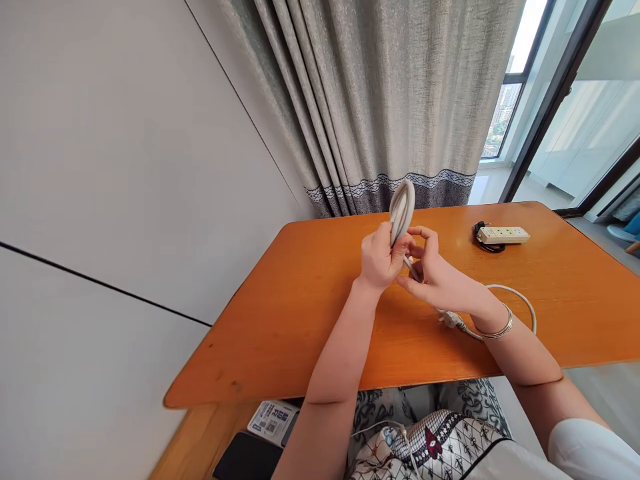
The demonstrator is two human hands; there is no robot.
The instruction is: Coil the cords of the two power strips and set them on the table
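Observation:
A white power cable (409, 207) is gathered into a narrow upright coil above the table, and my left hand (379, 257) is closed around its lower end. Just to the right, my right hand (434, 273) has its fingers curled about a stretch of the same cable below the coil, thumb and index finger apart. Part of that stretch is hidden behind the fingers. The cable's loose end lies on the orange-brown table (300, 320) in a wide curve, passing under my right forearm. Its white plug (451, 320) rests on the tabletop beneath my right wrist.
A white power strip (503, 235) with a black cord (489, 247) lies at the table's back right. Behind the table hangs a grey curtain (400, 100). A white wall (125, 167) stands to the left. Below the near-left edge are a black item (249, 457) and a labelled box (273, 421).

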